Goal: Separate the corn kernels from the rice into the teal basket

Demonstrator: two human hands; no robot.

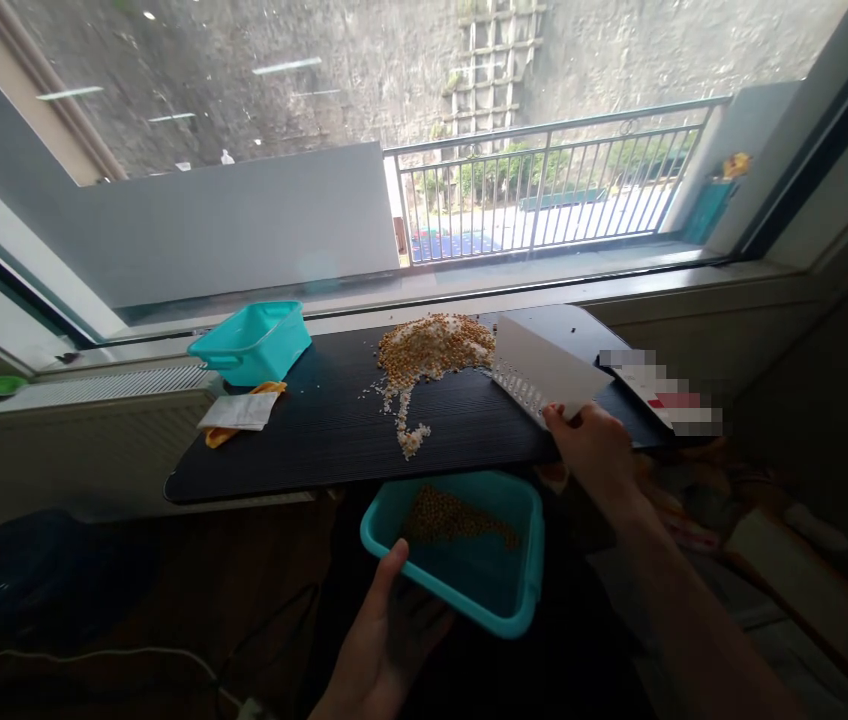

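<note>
My left hand (398, 610) grips the near-left rim of a turquoise plastic tub (469, 600), thumb over the edge and fingers beneath. The tub is tilted below the table's front edge, and yellowish-brown beans or grains (450, 515) lie inside it. Pinched in my right hand (593, 440) is a stiff white sheet (548, 365) with rows of small holes or dots along its lower left side. Its left edge is at a heap of yellow-brown and white grains (435, 345) on the dark tabletop (334, 440). A thin trail of white grains (410, 438) runs toward me.
A second turquoise tub (263, 340) stands at the table's back left. In front of it, folded white paper (240, 411) lies over an orange cloth (220, 437). At the right end is a partly blurred flat item (660, 395). Behind are the window and a radiator (116, 400).
</note>
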